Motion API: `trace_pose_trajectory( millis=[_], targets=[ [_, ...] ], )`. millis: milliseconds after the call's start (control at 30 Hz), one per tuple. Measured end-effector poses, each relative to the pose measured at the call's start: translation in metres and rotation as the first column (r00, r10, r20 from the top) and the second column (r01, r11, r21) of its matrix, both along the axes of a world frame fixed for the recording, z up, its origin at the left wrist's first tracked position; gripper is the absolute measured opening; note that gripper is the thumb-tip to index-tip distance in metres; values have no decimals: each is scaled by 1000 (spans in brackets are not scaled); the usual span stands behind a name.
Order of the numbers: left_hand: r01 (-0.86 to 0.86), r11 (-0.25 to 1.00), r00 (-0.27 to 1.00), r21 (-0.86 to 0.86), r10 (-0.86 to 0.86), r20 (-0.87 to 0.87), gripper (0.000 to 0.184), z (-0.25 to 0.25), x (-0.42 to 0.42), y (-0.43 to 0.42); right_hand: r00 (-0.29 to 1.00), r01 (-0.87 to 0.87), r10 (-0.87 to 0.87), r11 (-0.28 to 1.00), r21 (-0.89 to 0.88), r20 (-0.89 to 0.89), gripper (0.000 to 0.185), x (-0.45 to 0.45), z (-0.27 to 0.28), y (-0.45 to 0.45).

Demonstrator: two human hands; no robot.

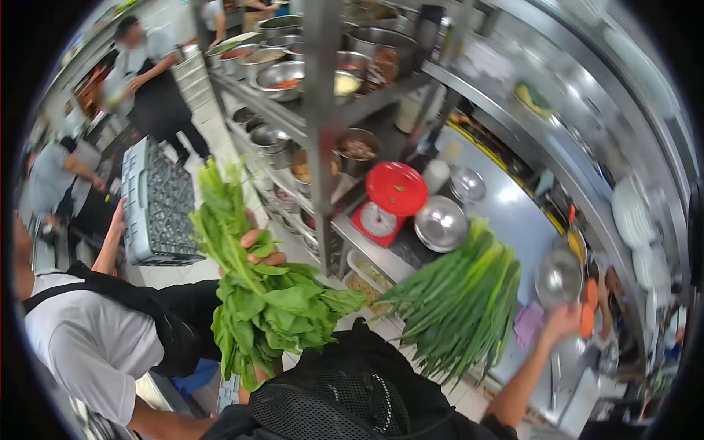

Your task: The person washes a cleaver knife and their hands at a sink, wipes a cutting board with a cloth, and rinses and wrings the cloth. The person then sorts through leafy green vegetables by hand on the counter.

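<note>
My left hand [265,251] has its fingers wrapped round a big bunch of leafy greens [282,308], held up with pale stems at the top and broad leaves hanging down. Much of the hand is hidden by leaves. On the right, my right hand [563,323] is stretched over the steel worktop, beside a metal bowl [559,275] and some orange objects [589,301]. Its fingers are blurred, so I cannot make out whether they hold anything. Between my arms, a large bundle of spring onions [458,297] lies with its green tops over the counter's front edge.
A red kitchen scale [396,189] and a steel bowl [441,224] stand behind the spring onions. A purple cloth [528,324] lies on the worktop. Shelves hold several pots. At left, a co-worker in a black apron [172,315] stands close, by a grey rack [158,205].
</note>
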State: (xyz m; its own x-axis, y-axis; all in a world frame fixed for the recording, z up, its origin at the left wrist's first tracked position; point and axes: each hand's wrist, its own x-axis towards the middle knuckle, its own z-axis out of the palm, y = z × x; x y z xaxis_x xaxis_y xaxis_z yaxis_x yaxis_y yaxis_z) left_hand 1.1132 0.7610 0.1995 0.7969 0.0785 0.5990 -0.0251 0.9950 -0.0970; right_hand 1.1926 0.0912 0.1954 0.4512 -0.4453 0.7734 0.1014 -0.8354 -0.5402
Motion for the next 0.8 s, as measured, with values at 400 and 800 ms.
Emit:
trace_pose_trajectory(
  millis=[400,800],
  targets=[
    [93,987,980,128,-113,163,97,-16,1,-3,711,-202,646,-193,960,279,25,109,-43,363],
    [47,991,992,128,-62,112,101,-39,-22,23,556,-191,763,-268,944,330,29,122,-61,386]
  ],
)
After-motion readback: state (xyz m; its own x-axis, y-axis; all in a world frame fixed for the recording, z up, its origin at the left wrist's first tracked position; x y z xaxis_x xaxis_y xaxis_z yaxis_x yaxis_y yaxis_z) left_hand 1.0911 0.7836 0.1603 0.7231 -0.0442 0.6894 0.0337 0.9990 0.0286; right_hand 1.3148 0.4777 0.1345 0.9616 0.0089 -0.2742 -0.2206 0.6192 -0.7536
